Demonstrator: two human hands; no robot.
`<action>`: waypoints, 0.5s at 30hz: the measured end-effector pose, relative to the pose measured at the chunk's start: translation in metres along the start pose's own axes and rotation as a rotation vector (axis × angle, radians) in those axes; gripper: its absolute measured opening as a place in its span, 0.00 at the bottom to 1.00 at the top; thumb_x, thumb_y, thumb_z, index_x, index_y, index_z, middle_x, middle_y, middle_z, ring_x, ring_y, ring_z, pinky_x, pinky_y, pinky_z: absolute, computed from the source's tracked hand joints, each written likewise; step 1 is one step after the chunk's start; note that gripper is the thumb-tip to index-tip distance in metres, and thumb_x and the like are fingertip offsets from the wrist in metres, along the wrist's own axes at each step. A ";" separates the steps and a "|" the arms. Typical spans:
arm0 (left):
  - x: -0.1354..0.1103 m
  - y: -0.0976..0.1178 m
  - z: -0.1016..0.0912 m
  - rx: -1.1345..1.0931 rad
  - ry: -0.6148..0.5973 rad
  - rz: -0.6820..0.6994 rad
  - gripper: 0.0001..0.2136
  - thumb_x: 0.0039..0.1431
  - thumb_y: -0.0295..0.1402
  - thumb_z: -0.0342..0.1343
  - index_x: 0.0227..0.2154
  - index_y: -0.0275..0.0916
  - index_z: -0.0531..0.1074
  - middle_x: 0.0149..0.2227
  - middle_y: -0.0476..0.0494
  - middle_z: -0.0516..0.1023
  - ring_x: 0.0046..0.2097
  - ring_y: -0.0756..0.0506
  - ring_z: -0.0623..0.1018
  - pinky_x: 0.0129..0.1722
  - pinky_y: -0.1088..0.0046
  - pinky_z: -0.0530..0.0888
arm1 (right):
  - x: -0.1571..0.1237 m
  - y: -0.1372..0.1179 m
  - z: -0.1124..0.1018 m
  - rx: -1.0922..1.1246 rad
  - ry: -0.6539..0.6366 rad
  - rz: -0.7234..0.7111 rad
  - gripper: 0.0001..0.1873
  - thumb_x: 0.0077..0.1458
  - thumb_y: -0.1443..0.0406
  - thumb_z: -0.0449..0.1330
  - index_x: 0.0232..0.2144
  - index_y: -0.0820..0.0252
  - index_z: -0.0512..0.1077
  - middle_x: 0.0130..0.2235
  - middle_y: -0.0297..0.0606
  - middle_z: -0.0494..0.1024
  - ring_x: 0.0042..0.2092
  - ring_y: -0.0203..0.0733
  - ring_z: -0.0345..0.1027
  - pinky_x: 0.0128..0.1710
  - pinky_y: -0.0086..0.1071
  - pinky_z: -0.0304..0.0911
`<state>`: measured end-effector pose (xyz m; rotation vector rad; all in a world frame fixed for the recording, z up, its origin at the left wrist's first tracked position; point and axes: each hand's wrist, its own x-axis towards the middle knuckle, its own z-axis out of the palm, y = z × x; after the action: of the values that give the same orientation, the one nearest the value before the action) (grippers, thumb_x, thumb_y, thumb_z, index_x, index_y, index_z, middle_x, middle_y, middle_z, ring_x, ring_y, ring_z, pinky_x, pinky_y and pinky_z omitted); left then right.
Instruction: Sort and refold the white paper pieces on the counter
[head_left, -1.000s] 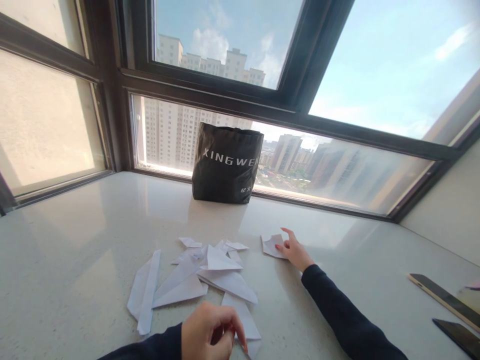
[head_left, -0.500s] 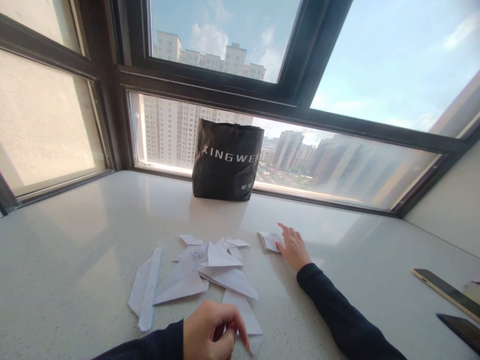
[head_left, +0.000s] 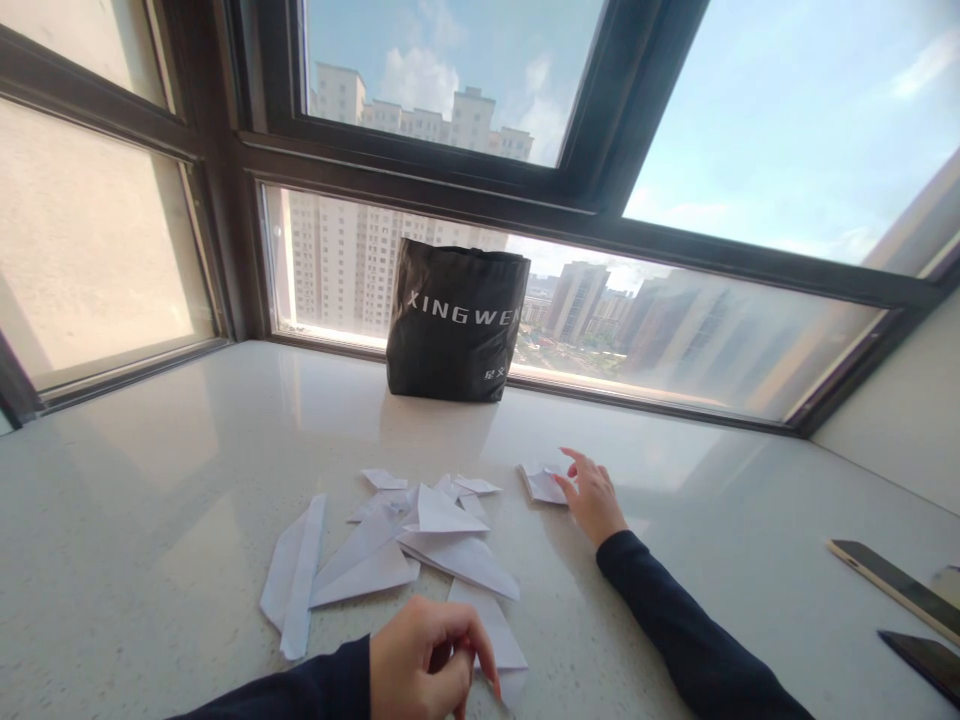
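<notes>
Right hand (head_left: 596, 497) is out over the small folded paper (head_left: 541, 483), right of the paper pile (head_left: 442, 515) on the counter (head_left: 150, 480). Thumb and index apart; thumb tip overlaps the paper's near right part. Can't tell if it's pressing or just above. No clamp on the paper visible.

Left hand (head_left: 427, 655) is curled at the near edge of the pile, index finger pointing down beside the lower folded sheet (head_left: 487, 620). Can't tell whether its fingertips meet or hold anything; palm side is hidden.

Risks, my judgement:
- Small paper is light and only the right hand is near it. A sideways push from the thumb could slide or spin it on the smooth counter.
- Pressing off-centre could crush a fold or pop it open; its left edge looks layered.
- Pile pieces overlap loosely. Left wrist or dark sleeve (head_left: 300, 690) dragging across could shift several at once, long folded paper (head_left: 296, 580) included.

Black bag (head_left: 454, 330) stands upright by the window, well apart from both hands; low risk.
</notes>
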<state>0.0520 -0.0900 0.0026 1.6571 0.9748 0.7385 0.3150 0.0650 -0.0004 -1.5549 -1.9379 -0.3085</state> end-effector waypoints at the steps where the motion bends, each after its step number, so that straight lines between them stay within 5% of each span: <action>1: 0.000 0.000 0.000 -0.003 0.002 -0.004 0.11 0.49 0.24 0.44 0.25 0.34 0.72 0.12 0.55 0.60 0.15 0.55 0.60 0.17 0.84 0.57 | 0.001 -0.003 -0.004 -0.005 0.017 -0.005 0.17 0.51 0.68 0.48 0.45 0.63 0.61 0.30 0.39 0.67 0.32 0.44 0.60 0.38 0.39 0.55; 5: 0.001 0.001 0.001 0.000 0.007 -0.001 0.11 0.49 0.25 0.44 0.24 0.34 0.72 0.12 0.55 0.60 0.15 0.55 0.61 0.17 0.83 0.58 | 0.002 -0.030 -0.017 0.007 -0.009 -0.105 0.15 0.54 0.68 0.44 0.44 0.62 0.63 0.32 0.41 0.68 0.34 0.44 0.61 0.39 0.39 0.54; 11: 0.003 0.000 0.001 -0.005 0.003 -0.007 0.12 0.47 0.23 0.43 0.24 0.33 0.73 0.12 0.55 0.59 0.15 0.56 0.61 0.16 0.84 0.56 | -0.008 -0.097 -0.003 0.037 -0.264 -0.384 0.16 0.50 0.69 0.52 0.44 0.62 0.65 0.41 0.42 0.71 0.42 0.43 0.62 0.41 0.32 0.55; 15: 0.003 0.004 -0.002 0.042 0.014 0.001 0.13 0.46 0.21 0.42 0.23 0.33 0.74 0.13 0.54 0.60 0.15 0.56 0.60 0.16 0.85 0.55 | -0.005 -0.113 0.007 0.010 -0.327 -0.428 0.11 0.51 0.72 0.50 0.34 0.63 0.71 0.31 0.43 0.75 0.35 0.44 0.65 0.38 0.35 0.54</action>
<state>0.0525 -0.0869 0.0070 1.6908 1.0055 0.7355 0.2067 0.0332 0.0138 -1.2292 -2.5243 -0.2283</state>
